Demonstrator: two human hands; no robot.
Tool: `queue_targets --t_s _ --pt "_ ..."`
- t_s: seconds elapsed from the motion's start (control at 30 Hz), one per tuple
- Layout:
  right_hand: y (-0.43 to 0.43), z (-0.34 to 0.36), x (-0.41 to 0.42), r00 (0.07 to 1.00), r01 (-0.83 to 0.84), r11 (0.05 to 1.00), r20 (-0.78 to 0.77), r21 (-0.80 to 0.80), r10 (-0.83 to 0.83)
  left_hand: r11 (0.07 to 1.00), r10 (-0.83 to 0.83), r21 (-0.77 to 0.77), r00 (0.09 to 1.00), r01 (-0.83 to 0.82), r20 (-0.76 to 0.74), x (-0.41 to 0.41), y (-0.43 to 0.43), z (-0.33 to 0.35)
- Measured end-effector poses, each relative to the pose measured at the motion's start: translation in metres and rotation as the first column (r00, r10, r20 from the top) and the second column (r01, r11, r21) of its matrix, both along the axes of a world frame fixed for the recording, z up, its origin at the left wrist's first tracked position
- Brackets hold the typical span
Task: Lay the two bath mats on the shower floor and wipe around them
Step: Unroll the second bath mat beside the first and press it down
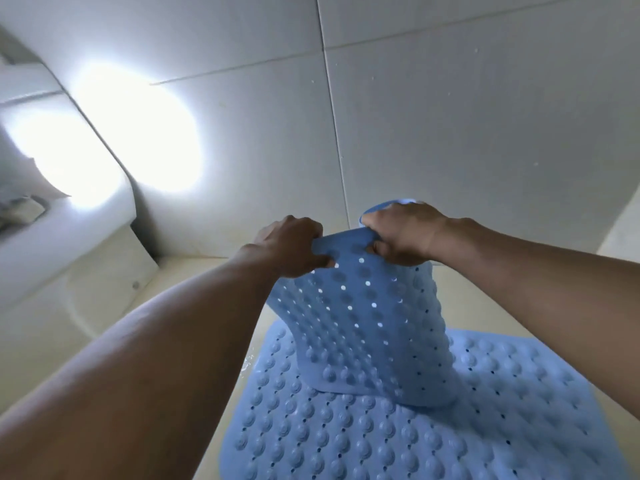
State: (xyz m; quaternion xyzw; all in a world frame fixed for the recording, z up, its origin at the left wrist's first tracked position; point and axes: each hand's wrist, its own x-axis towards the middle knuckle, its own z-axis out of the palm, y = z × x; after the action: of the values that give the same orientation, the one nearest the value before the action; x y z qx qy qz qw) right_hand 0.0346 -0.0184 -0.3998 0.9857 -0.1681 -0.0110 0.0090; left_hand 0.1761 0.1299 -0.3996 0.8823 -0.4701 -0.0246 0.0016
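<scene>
Both hands pinch the top edge of a blue bath mat [363, 317]: the left hand [294, 244] clenches one corner of that edge, and the right hand [401, 233] grips the bunched edge just beside it. The held mat hangs in a soft curve, its lower edge resting on a second blue mat [346, 438] that lies flat on the cream shower floor [194, 271], near the floor's far corner where the tiled wall [450, 116] meets it. The sheet looks light, rubbery and floppy, studded with suction cups and pierced by drain holes; water beads at the flat mat's left edge suggest it may be slippery. Holding it at the two corners of one short edge, hands spread wider apart, would likely let it drop open and lie beside the flat mat.
</scene>
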Motion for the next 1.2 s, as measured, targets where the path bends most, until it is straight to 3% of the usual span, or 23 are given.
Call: queue_targets --t_s 0.4,0.67,0.8,1.0,1.2 --pt "0.051 -0.003 -0.056 0.951 0.309 0.951 -0.019 0.007 -0.309 0.959 -0.277 -0.073 0.961 0.275 -0.015 -0.021 0.013 -0.002" --pt "0.128 -0.018 -0.085 0.878 0.465 0.885 0.108 0.028 -0.465 0.838 -0.495 -0.196 0.861 0.509 0.121 -0.026 0.052 -0.032" --pt "0.167 -0.022 -0.105 0.854 0.508 0.86 0.104 0.045 -0.51 0.783 -0.587 -0.165 0.8 0.6 0.126 -0.037 0.071 -0.03" --pt "0.196 -0.027 -0.117 0.849 0.507 0.86 0.14 0.059 -0.51 0.803 -0.563 -0.13 0.812 0.582 0.155 -0.046 0.103 -0.039" --pt "0.222 -0.047 -0.113 0.887 0.432 0.899 0.215 -0.077 -0.408 0.887 -0.427 -0.127 0.892 0.445 0.147 -0.054 0.16 -0.055"
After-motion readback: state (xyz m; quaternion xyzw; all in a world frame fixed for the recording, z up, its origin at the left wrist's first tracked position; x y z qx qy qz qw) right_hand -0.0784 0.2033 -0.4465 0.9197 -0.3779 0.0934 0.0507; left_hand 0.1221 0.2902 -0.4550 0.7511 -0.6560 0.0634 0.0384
